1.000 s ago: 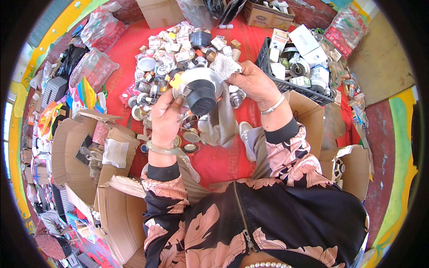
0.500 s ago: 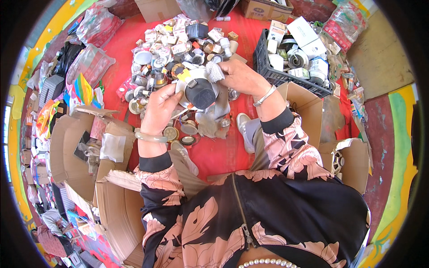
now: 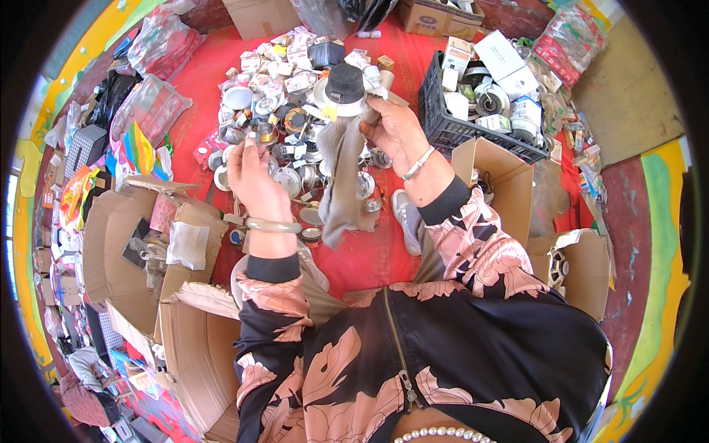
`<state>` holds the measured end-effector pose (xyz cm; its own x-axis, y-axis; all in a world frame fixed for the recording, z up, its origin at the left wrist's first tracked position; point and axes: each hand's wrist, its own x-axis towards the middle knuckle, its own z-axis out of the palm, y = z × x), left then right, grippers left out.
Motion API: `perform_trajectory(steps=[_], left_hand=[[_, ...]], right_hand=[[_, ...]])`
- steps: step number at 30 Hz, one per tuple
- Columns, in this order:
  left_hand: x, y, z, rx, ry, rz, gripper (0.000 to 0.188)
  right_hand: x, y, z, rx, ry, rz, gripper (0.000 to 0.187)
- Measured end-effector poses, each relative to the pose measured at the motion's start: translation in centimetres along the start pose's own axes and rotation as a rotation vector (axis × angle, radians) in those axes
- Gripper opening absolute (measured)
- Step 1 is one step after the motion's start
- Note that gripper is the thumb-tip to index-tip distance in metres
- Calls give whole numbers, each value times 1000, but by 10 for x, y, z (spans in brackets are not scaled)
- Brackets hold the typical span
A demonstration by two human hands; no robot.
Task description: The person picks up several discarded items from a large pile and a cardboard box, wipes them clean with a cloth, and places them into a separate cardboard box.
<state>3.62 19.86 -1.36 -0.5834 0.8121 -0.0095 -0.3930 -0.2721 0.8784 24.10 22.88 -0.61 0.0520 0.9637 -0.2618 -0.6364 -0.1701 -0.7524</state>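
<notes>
A round downlight with a black housing and white ring (image 3: 345,83) is gripped at its right edge by my right hand (image 3: 399,133), above the pile. From the same hand a long grey cloth (image 3: 341,173) hangs down, its lower end near the red ground sheet. My left hand (image 3: 255,176) is apart from the downlight, over the left side of the pile. Its fingers are pinched together, and whatever they hold, if anything, is too small to make out. Below both hands lies a pile of lamp parts and small boxes (image 3: 284,81).
A black plastic crate (image 3: 436,122) of lamps and boxes stands at the right. Open cardboard cartons flank me, one at the left (image 3: 196,354) and one at the right (image 3: 502,173). Plastic bags (image 3: 151,103) lie at the far left. A red sheet (image 3: 369,258) covers the ground.
The downlight has moved up and away, its black housing now tilted to the far side. My left hand has let go of it and moved left. The grey cloth now hangs unfolded.
</notes>
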Motion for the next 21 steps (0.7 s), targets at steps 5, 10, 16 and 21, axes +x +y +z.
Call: perform_trajectory(steps=[5, 10, 16, 21], left_hand=[[-44, -11, 18, 214, -546, 117, 18], [-46, -38, 36, 24, -414, -206, 23], [-46, -34, 39, -150, -377, -297, 24], [-44, -21, 35, -128, -428, -201, 25]], right_hand=[[-3, 17, 12, 133, 70, -20, 13], [-10, 30, 19, 183, -16, -2, 11], [-32, 37, 39, 89, -88, -59, 16], [-30, 34, 37, -56, -114, -119, 11]])
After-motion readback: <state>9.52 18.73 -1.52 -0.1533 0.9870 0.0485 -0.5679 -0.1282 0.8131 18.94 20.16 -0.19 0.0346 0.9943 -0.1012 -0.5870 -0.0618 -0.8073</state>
